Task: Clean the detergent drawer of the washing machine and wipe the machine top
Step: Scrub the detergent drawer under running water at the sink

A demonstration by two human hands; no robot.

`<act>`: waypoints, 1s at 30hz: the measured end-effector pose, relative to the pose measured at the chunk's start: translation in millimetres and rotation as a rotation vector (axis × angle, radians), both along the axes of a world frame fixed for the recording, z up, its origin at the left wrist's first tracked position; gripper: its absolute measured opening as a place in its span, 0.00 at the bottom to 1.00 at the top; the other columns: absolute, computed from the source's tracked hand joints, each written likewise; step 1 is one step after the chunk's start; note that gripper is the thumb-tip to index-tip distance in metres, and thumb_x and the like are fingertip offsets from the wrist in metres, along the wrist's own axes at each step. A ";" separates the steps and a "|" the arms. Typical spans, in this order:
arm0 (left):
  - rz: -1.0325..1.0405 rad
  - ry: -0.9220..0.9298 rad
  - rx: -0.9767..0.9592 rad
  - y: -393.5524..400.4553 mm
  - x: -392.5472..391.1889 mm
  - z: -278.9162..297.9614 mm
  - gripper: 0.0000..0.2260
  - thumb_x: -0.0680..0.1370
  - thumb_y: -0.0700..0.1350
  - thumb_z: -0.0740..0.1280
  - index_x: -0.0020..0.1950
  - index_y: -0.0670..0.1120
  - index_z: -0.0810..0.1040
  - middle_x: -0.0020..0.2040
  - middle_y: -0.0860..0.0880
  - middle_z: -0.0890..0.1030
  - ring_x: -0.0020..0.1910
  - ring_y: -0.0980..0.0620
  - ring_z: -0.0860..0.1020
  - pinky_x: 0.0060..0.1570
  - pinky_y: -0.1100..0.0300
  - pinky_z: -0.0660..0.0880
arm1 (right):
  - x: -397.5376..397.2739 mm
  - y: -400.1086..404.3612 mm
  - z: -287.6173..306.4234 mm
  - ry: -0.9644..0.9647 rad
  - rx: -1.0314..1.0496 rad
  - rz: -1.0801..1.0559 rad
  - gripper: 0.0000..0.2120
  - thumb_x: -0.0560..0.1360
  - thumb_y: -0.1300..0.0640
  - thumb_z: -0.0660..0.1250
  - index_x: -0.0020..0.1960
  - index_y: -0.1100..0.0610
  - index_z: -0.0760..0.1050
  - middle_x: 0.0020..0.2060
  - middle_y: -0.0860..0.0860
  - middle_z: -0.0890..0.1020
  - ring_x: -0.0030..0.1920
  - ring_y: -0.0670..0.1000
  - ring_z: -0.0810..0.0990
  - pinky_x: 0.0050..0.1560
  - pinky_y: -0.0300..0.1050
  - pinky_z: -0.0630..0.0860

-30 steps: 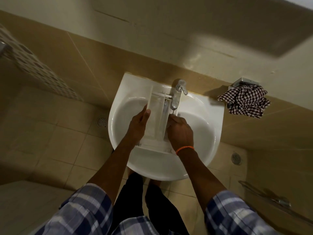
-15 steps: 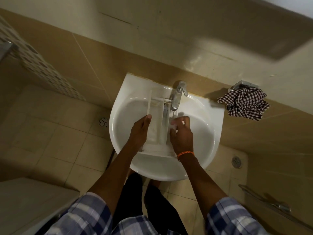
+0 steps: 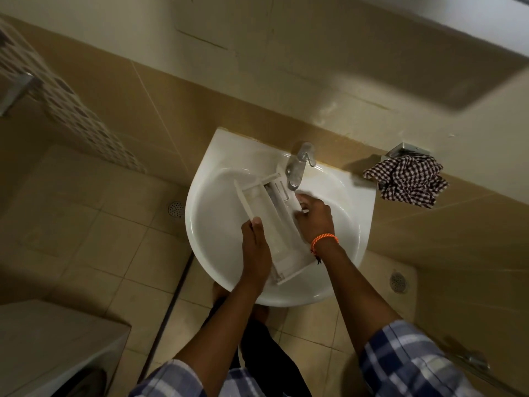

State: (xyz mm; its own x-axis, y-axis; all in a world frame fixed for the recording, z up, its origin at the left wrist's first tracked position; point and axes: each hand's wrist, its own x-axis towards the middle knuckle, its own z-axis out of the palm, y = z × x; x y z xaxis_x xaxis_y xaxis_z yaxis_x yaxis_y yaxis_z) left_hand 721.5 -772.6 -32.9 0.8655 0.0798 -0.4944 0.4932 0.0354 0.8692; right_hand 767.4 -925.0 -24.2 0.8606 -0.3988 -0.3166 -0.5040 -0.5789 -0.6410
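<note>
A white plastic detergent drawer [image 3: 267, 202] lies slanted in the white wash basin [image 3: 211, 224], its far end under the chrome tap [image 3: 297, 164]. My left hand [image 3: 254, 247] grips the drawer's left side wall, thumb along the rim. My right hand [image 3: 313, 214] curls its fingers over the drawer's right side near the tap; what lies under those fingers is hidden. A corner of the white washing machine [image 3: 54, 348] shows at the lower left.
A checked cloth [image 3: 406, 181] hangs on a chrome holder on the wall to the right of the basin. Floor drains [image 3: 176, 208] sit left and right of the basin. A patterned tile wall runs along the upper left.
The drawer has swung from straight to slanted, its far end now pointing left of the tap. My right hand moved up along its right side. The camera view shifted right.
</note>
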 end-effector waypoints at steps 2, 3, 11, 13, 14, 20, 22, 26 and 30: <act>0.033 0.063 -0.105 -10.1 -9.2 -2.1 0.15 0.88 0.60 0.55 0.62 0.51 0.74 0.53 0.51 0.81 0.51 0.58 0.81 0.57 0.52 0.82 | 6.5 -7.7 -1.6 0.046 -0.023 0.013 0.21 0.75 0.64 0.71 0.66 0.48 0.83 0.55 0.50 0.87 0.56 0.54 0.85 0.62 0.50 0.80; 0.044 0.107 -0.160 -14.8 -12.3 -1.8 0.16 0.87 0.61 0.55 0.66 0.54 0.73 0.58 0.52 0.82 0.57 0.56 0.82 0.60 0.49 0.82 | 9.4 -11.1 -2.9 0.067 -0.038 0.018 0.21 0.75 0.63 0.72 0.65 0.48 0.84 0.55 0.50 0.87 0.57 0.54 0.85 0.62 0.50 0.81; 0.042 0.440 -0.297 -22.4 -1.7 -1.1 0.22 0.88 0.60 0.55 0.73 0.47 0.73 0.63 0.40 0.82 0.60 0.40 0.84 0.58 0.41 0.84 | 24.6 -25.6 -11.0 0.170 -0.159 0.164 0.17 0.78 0.59 0.71 0.65 0.48 0.84 0.61 0.56 0.84 0.62 0.58 0.82 0.65 0.51 0.79; 0.065 0.486 -0.331 -21.4 -5.8 -3.4 0.22 0.88 0.58 0.55 0.72 0.44 0.74 0.61 0.37 0.83 0.56 0.39 0.86 0.52 0.44 0.86 | 30.2 -24.3 -10.1 0.204 -0.174 0.229 0.17 0.78 0.58 0.70 0.66 0.47 0.83 0.62 0.57 0.83 0.64 0.58 0.81 0.67 0.50 0.77; 0.082 0.501 -0.360 -21.5 -7.9 -4.8 0.22 0.89 0.57 0.56 0.71 0.42 0.74 0.60 0.36 0.83 0.55 0.39 0.86 0.49 0.46 0.86 | 32.2 -23.3 -9.5 0.213 -0.195 0.266 0.17 0.79 0.59 0.70 0.66 0.48 0.83 0.62 0.57 0.83 0.64 0.58 0.81 0.67 0.49 0.76; 0.135 0.569 -0.502 -23.7 -10.8 -3.5 0.15 0.89 0.55 0.55 0.61 0.46 0.75 0.53 0.39 0.85 0.52 0.41 0.85 0.50 0.45 0.83 | 42.1 -11.7 1.7 0.327 -0.401 0.408 0.18 0.81 0.62 0.66 0.70 0.58 0.76 0.66 0.60 0.78 0.66 0.61 0.79 0.67 0.53 0.75; 0.126 0.582 -0.505 -23.8 -9.1 -4.4 0.17 0.89 0.56 0.54 0.61 0.45 0.76 0.51 0.40 0.86 0.51 0.42 0.85 0.47 0.46 0.83 | 46.3 -10.6 6.5 0.390 -0.468 0.464 0.18 0.82 0.62 0.64 0.72 0.59 0.74 0.66 0.61 0.78 0.67 0.62 0.79 0.67 0.55 0.76; 0.120 0.604 -0.525 -20.1 -9.6 -10.3 0.21 0.88 0.58 0.55 0.68 0.45 0.78 0.56 0.39 0.87 0.54 0.41 0.86 0.47 0.47 0.83 | 54.9 -13.9 19.4 0.525 -0.533 0.634 0.20 0.83 0.60 0.60 0.75 0.58 0.72 0.69 0.60 0.78 0.68 0.64 0.78 0.67 0.56 0.76; 0.144 0.591 -0.596 -8.6 -6.1 -11.7 0.18 0.85 0.53 0.61 0.69 0.44 0.77 0.60 0.37 0.84 0.59 0.37 0.83 0.47 0.44 0.84 | 61.8 -21.2 17.6 0.549 -0.464 0.683 0.21 0.84 0.52 0.60 0.77 0.46 0.72 0.71 0.55 0.78 0.66 0.61 0.80 0.66 0.57 0.78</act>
State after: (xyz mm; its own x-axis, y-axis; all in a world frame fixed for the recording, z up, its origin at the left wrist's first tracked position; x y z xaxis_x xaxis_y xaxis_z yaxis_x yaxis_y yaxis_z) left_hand 715.4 -781.2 -44.6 0.4535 -0.2481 -0.8560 0.8156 0.5027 0.2864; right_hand 829.1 -946.2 -6.6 0.7325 -0.0566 -0.6784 -0.1275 -0.9903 -0.0550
